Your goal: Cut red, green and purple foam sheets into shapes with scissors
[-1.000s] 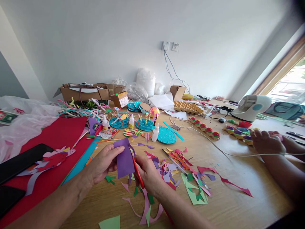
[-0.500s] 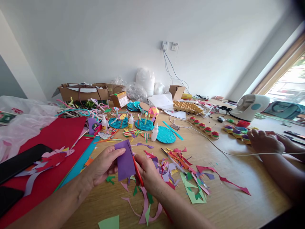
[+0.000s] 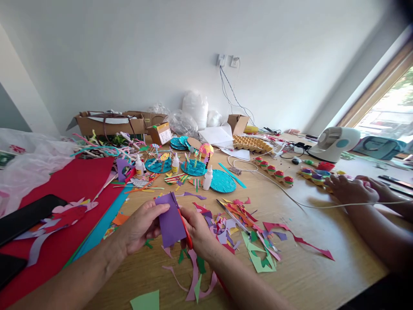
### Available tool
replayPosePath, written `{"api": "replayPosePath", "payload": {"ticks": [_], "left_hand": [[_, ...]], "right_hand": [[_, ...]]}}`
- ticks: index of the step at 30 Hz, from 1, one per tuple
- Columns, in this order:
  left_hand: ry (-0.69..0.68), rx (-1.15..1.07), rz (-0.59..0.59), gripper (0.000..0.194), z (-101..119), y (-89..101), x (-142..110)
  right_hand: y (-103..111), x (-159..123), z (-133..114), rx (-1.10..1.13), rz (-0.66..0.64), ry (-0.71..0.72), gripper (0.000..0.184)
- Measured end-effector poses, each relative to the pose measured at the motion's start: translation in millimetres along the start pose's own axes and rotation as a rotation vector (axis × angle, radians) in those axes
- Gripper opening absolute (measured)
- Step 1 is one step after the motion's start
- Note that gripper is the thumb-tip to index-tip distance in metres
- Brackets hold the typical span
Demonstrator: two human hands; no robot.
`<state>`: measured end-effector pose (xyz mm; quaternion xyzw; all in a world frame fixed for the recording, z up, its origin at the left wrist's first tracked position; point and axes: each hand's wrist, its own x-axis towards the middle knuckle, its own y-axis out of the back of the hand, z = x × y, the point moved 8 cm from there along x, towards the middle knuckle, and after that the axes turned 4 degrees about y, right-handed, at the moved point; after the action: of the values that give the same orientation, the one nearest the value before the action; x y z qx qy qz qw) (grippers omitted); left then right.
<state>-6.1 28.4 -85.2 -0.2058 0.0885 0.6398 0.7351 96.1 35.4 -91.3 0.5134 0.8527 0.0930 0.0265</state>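
A piece of purple paper [image 3: 171, 222] is pinched at its left edge by my left hand [image 3: 145, 226], thumb on top. My right hand [image 3: 198, 232] is closed round red-handled scissors [image 3: 188, 237], whose blades lie at the paper's right side and top edge. A narrow strip at the top right of the paper stands slightly apart from it. Beneath and beside my hands lie colourful paper scraps [image 3: 222, 230], a pen [image 3: 232, 218] and a light green sheet with cut-outs [image 3: 259, 254].
Glue bottles [image 3: 208, 178] stand among blue discs [image 3: 223, 181] with paper decorations. Red sheets [image 3: 64, 181] cover the left. At right, another person's hands [image 3: 351, 189] work near painted egg-carton cups [image 3: 311, 174]; a white cable [image 3: 300, 202] crosses there. A fan [image 3: 335, 144] stands behind.
The scissors and paper have shifted very little, and the strip at the paper's top edge stands a bit more apart. The whole view has moved slightly.
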Motion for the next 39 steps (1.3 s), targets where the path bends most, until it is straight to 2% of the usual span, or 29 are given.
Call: {"api": "replayPosePath", "payload": {"ticks": [4, 9, 13, 16, 20, 23, 26, 29, 34, 39], "left_hand": [[0.029, 0.038, 0.067, 0.028, -7, 11.3, -3], [0.070, 0.085, 0.179, 0.030, -5, 29.0, -16], [-0.039, 0.170, 0.178, 0.030, 16, 32.6, -16], [-0.151, 0.263, 0.193, 0.029, 35, 29.8, -11], [-0.255, 0.359, 0.218, 0.030, 50, 21.7, -7], [-0.304, 0.368, 0.167, 0.032, 53, 9.8, -7], [-0.288, 0.423, 0.062, 0.028, 48, -7.6, -7], [-0.250, 0.487, 0.032, 0.018, 41, -16.8, -5], [-0.300, 0.429, 0.142, 0.017, 45, -4.1, -5], [-0.419, 0.214, 0.219, 0.018, 62, 13.8, -18]], "right_hand": [[-11, 2, 13, 0.104, -0.079, -0.051, 0.035], [-23, -1, 20, 0.194, -0.160, -0.203, 0.041], [-7, 1, 3, 0.291, -0.030, -0.142, 0.045], [3, 1, -12, 0.382, 0.044, -0.056, 0.037], [8, 0, -19, 0.462, 0.106, -0.021, 0.033], [15, 1, -18, 0.481, 0.171, 0.006, 0.033], [24, 2, -18, 0.471, 0.236, 0.049, 0.033], [29, 3, -18, 0.452, 0.269, 0.087, 0.033], [24, 4, -18, 0.349, 0.238, 0.094, 0.031], [18, -3, -24, -0.009, 0.164, 0.092, 0.020]]}}
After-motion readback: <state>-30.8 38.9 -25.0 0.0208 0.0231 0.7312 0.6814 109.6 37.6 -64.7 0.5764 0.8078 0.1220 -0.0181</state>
